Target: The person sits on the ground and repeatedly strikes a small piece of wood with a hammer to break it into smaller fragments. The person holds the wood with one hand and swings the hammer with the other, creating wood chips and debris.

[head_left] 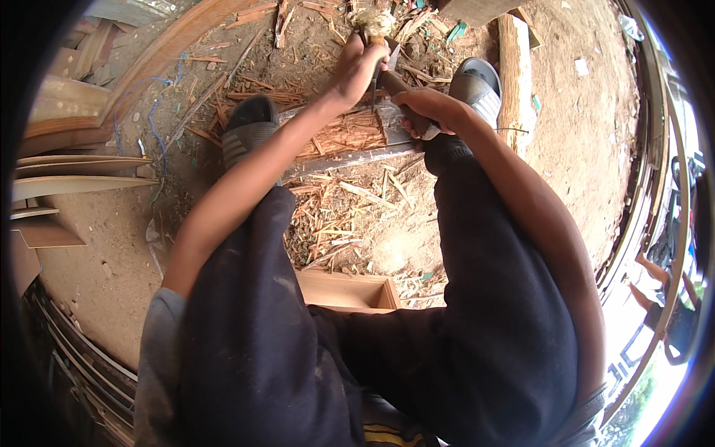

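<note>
My left hand (359, 73) is closed round an upright chisel (374, 24) whose pale top is frayed into fibres. A thin dark blade shows below that fist, over a reddish, splintered piece of wood (344, 135) lying between my feet. My right hand (432, 108) grips a thick, dark wooden handle (392, 82), slanting up toward the left hand. A grey pointed metal part shows beside the left fingers; whether it belongs to this handle I cannot tell. The wood has a grey outer edge and a torn, fibrous face.
My sandalled feet stand either side of the wood, the right sandal (477, 89) beside a pale timber post (514, 82) with a nail sticking out. Splinters (335, 223) litter the dirt. A wooden box (346, 289) sits between my knees. Curved boards (82, 171) and blue string (154, 112) lie left.
</note>
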A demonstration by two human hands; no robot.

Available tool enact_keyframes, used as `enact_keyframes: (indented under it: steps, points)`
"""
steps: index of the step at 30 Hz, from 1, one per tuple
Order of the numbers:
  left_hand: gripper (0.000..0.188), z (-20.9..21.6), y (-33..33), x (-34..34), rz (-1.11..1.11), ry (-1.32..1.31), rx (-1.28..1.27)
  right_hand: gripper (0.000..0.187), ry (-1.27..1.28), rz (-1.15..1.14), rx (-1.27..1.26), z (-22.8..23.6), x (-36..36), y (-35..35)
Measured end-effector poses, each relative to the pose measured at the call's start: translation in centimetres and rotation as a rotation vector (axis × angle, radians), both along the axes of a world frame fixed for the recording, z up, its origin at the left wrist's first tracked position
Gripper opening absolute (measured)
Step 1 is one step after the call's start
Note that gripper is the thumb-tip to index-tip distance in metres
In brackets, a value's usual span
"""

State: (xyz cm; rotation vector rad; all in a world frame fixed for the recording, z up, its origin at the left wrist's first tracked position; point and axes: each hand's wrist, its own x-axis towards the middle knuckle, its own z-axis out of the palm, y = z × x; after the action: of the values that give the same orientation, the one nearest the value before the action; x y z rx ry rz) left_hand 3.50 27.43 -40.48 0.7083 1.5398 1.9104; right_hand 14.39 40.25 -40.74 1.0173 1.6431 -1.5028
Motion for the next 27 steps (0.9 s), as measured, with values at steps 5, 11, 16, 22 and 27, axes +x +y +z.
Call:
enact_keyframes:
  steps: [5, 11, 16, 22, 27]
  points:
    - [0.024, 1.0, -1.1, -0.3, 0.012, 0.361, -0.058, 0.025, -0.021, -0.054, -0.052, 1.4, -0.4, -0.8]
    - [0.031, 0.2, 0.9, -0.8, -0.15, -0.031, -0.26, 0.026, 0.007, -0.057, -0.042, 0.3, -0.1, -0.2]
    - [0.027, 0.0, 1.3, -0.9, -0.21, -0.191, -0.028, 0.026, -0.014, -0.03, -0.051, 0.8, -0.4, -0.5]
    - [0.039, 0.6, 1.3, -0.5, -0.17, -0.258, -0.039, 0.027, -0.026, -0.021, -0.059, 1.3, -0.5, -0.6]
    - [0.04, 1.1, 1.5, 0.0, -0.156, -0.221, -0.016, 0.026, -0.023, -0.019, -0.046, 0.5, -0.4, -0.3]
